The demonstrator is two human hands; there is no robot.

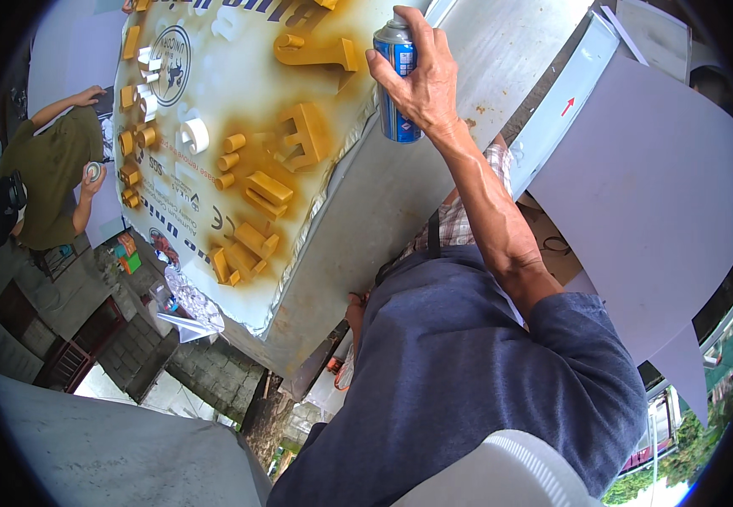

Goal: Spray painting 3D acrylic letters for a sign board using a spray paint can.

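My right hand (421, 84) is wrapped round a blue spray paint can (398, 118), with the index finger on the nozzle at its top. The can is held near the right edge of a printed protective sheet (198, 76). Raised mustard-yellow letters (303, 139) lie about on that sheet, with brownish-yellow overspray around them. Among those at the left is a white curved letter piece (194, 135), along with a few other white pieces. I cannot see my left hand.
A co-worker in an olive shirt (54, 160) stands across at the left, holding a can (93, 171). The grey metal tabletop (333, 245) extends past the sheet. Large pale panels (637, 186) stand at the right. Crumpled clear plastic (189, 300) hangs near the sheet's lower corner.
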